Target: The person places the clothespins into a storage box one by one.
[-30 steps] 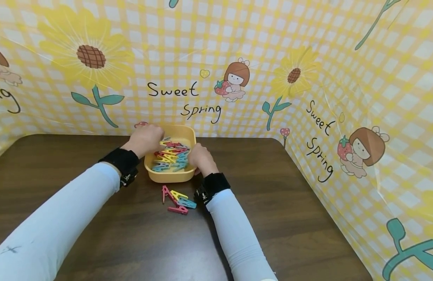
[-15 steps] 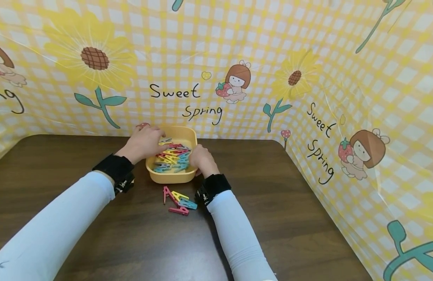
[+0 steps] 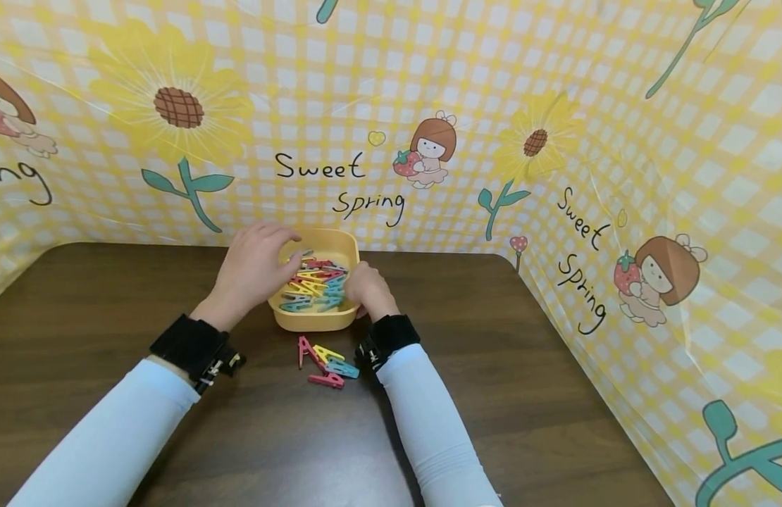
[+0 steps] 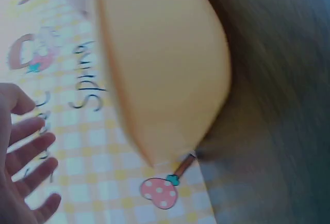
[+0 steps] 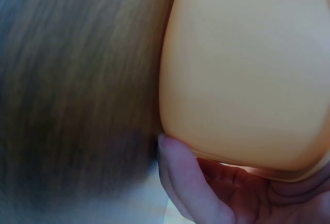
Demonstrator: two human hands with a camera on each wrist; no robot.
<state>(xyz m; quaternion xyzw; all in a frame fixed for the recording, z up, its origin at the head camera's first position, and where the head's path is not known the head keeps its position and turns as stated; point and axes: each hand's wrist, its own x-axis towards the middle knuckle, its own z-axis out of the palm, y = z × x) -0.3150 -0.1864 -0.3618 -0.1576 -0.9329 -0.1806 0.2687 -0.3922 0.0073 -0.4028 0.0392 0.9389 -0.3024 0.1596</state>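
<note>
Your left hand (image 3: 254,264) hovers with fingers spread and relaxed over the left rim of the yellow tub (image 3: 315,320), holding nothing. Your right hand (image 3: 364,287) curls round the tub's right wall; only the right wrist view shows the thumb (image 5: 185,177) under its rim. Four pegs (image 3: 325,360) lie loose just before the tub; bare table (image 3: 556,394) stretches right.

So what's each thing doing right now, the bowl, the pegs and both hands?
Yellow bowl: upright on the table, full of pegs.
Pegs in the bowl: piled loosely, mixed colours.
Pegs on the table: lying in front of the bowl.
Left hand: fingers spread over the bowl, holding nothing.
Right hand: grips the bowl's right side.
</note>
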